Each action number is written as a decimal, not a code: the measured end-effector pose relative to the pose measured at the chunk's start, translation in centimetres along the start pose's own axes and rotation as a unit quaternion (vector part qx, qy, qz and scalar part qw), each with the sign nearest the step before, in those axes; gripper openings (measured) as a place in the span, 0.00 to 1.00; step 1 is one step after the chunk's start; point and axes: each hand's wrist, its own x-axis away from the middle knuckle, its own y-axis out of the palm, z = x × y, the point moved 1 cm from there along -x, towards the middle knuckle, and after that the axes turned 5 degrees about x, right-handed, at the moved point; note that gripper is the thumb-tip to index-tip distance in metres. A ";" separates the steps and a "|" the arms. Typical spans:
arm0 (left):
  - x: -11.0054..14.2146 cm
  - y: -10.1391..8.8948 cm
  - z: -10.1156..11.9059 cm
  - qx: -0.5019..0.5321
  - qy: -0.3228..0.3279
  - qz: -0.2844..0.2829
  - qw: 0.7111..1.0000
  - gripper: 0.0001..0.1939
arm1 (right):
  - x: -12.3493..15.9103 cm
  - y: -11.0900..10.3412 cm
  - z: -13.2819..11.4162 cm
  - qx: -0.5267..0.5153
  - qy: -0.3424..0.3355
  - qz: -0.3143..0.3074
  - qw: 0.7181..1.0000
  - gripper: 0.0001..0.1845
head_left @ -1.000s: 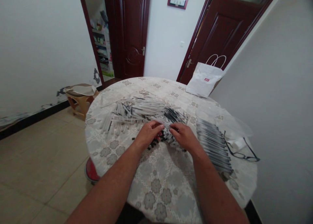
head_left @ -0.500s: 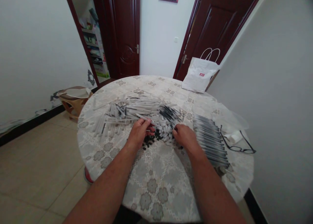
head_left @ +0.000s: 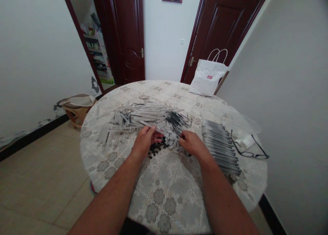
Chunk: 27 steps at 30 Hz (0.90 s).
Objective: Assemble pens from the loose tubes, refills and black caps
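A heap of loose white pen barrels point(head_left: 138, 120) and black refills point(head_left: 176, 120) lies on a round table under a flowered cloth point(head_left: 166, 190). My left hand point(head_left: 145, 141) is closed on one white pen barrel point(head_left: 153, 128) that points up and left out of its fingers. Small black caps point(head_left: 157, 148) lie scattered just below that hand. My right hand point(head_left: 192, 144) rests with curled fingers at the heap's near edge; whatever it grips is hidden. A neat row of assembled pens point(head_left: 220, 148) lies to the right of it.
Black-rimmed glasses point(head_left: 249, 149) and clear plastic wrap point(head_left: 241, 125) lie at the table's right edge. A white paper bag point(head_left: 207, 78) stands at the far side against a dark door. A low wooden stool point(head_left: 77, 108) stands on the floor to the left.
My hands have moved apart. The left has lifted one white barrel out of the heap, and the right has settled at the heap's edge. The view has shifted slightly.
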 end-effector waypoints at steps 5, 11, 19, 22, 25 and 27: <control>-0.2 0.0 -0.2 0.053 0.010 -0.001 0.999 0.14 | 0.4 -0.9 0.2 -0.046 -0.030 0.028 0.998 0.08; -0.4 -0.4 -0.2 0.104 0.025 -0.003 0.994 0.14 | 0.5 -1.0 0.7 -0.036 -0.024 0.048 0.998 0.08; -0.5 -0.7 0.3 0.128 0.040 0.032 0.990 0.15 | 1.2 -1.9 0.0 -0.126 -0.159 -0.017 0.979 0.08; -0.5 -0.8 0.4 0.126 0.048 0.039 0.990 0.16 | 1.4 -2.0 -0.2 -0.141 -0.179 -0.025 0.973 0.08; -0.5 -0.8 0.3 0.109 0.053 0.031 0.992 0.16 | 1.3 -1.8 -0.2 -0.147 -0.176 -0.022 0.973 0.08; -0.5 -0.8 0.2 0.097 0.053 0.024 0.994 0.15 | 1.3 -1.7 -0.2 -0.149 -0.176 -0.021 0.973 0.08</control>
